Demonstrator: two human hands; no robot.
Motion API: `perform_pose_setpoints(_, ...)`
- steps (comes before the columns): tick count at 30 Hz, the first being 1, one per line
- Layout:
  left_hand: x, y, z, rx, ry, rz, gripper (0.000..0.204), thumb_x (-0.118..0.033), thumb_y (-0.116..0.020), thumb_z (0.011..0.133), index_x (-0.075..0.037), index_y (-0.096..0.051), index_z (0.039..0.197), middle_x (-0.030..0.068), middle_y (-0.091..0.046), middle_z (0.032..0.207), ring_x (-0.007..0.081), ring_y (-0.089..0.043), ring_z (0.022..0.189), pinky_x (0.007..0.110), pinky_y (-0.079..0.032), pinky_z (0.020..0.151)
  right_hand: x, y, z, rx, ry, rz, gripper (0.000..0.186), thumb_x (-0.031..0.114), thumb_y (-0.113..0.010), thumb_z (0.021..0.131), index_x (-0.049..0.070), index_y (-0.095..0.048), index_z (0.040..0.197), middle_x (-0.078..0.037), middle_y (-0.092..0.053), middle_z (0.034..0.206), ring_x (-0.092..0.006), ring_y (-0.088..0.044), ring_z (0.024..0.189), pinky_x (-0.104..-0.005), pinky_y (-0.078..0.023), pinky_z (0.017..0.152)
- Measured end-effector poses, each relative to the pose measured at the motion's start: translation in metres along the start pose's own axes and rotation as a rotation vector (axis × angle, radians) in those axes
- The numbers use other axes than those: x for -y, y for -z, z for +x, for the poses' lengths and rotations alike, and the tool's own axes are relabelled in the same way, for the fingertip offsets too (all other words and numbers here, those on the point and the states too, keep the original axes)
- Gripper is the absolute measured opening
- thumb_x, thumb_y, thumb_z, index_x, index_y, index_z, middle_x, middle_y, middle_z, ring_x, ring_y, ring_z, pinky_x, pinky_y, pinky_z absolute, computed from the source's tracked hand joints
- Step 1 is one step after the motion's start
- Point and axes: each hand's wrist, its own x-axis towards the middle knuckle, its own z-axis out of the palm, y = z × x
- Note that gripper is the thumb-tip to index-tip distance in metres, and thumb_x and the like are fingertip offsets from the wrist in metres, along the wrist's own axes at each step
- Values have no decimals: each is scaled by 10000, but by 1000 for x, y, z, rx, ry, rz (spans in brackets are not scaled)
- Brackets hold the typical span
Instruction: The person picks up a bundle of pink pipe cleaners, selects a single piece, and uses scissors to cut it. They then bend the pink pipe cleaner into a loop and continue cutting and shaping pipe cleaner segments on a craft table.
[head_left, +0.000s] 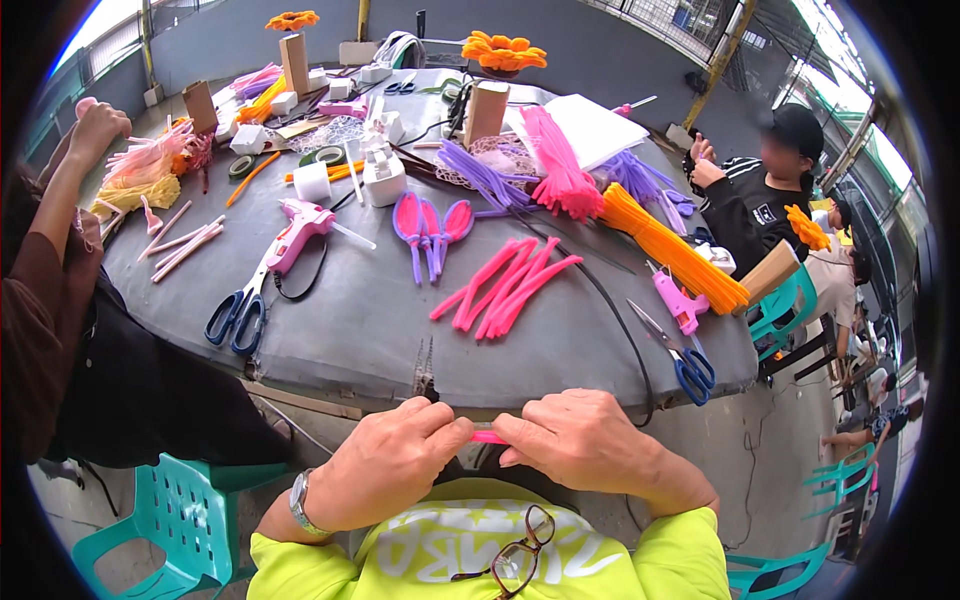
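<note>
Low over my lap, just off the table's near edge, a short stretch of pink pipe cleaner (pixel 487 437) shows between my two fists. My left hand (pixel 395 455) pinches one end and my right hand (pixel 573 435) the other; the rest of it is hidden by the fingers. Ahead on the table lie several loose pink pipe cleaners (pixel 505 287). Beyond them are petal loops, purple edged with pink inside (pixel 432 225). A dark pointed metal tool (pixel 425 368) rests at the near edge, straight ahead of my left hand.
Scissors (pixel 680 352) and a pink glue gun (pixel 680 300) lie at right, another pair (pixel 240 305) and glue gun (pixel 300 232) at left. An orange pipe cleaner bundle (pixel 675 250) and a black cable (pixel 600 285) cross the right. People work on both sides.
</note>
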Motion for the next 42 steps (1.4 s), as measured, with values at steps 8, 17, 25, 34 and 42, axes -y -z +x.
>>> perform_pose_setpoints(8, 30, 29, -12, 104, -45, 24, 308, -52, -628, 760, -2, -584, 1061, 68, -515, 824, 224, -553, 784, 321, -501, 670, -23, 3, 34, 45, 37, -3, 118, 195, -679, 800, 117, -606, 851, 17, -535, 668, -143, -577, 640, -298, -438, 570)
perform_pose_setpoints(17, 42, 46, -5, -29, 52, 100, 312, 37, -643, 687, 1, -643, 997, 79, -562, 794, 250, -569, 717, 352, -493, 604, -46, 7, 62, 13, 45, -176, 153, 169, -652, 765, 113, -628, 905, 5, -584, 763, -167, -606, 760, -309, -468, 665)
perform_pose_setpoints(25, 49, 42, -1, -124, 151, 251, 308, 56, -623, 693, -1, -637, 996, 92, -552, 792, 269, -568, 726, 375, -489, 609, -44, -7, 72, 17, 82, -284, 269, 160, -623, 766, 49, -638, 1010, -18, -606, 803, -177, -619, 785, -326, -487, 714)
perform_pose_setpoints(34, 29, 32, 16, -99, 90, 309, 300, 14, -629, 714, -7, -622, 1012, 81, -538, 797, 253, -561, 745, 364, -490, 619, -47, -2, 62, 3, 78, -338, 267, 162, -632, 765, 64, -630, 1013, -32, -639, 871, -190, -638, 824, -332, -498, 744)
perform_pose_setpoints(42, 17, 24, 23, -8, 8, 362, 238, -61, -623, 740, -12, -584, 970, 62, -513, 830, 212, -547, 796, 312, -489, 663, -40, 13, 35, -58, 26, -322, 233, 134, -633, 756, 47, -638, 972, -44, -625, 815, -195, -636, 793, -331, -489, 698)
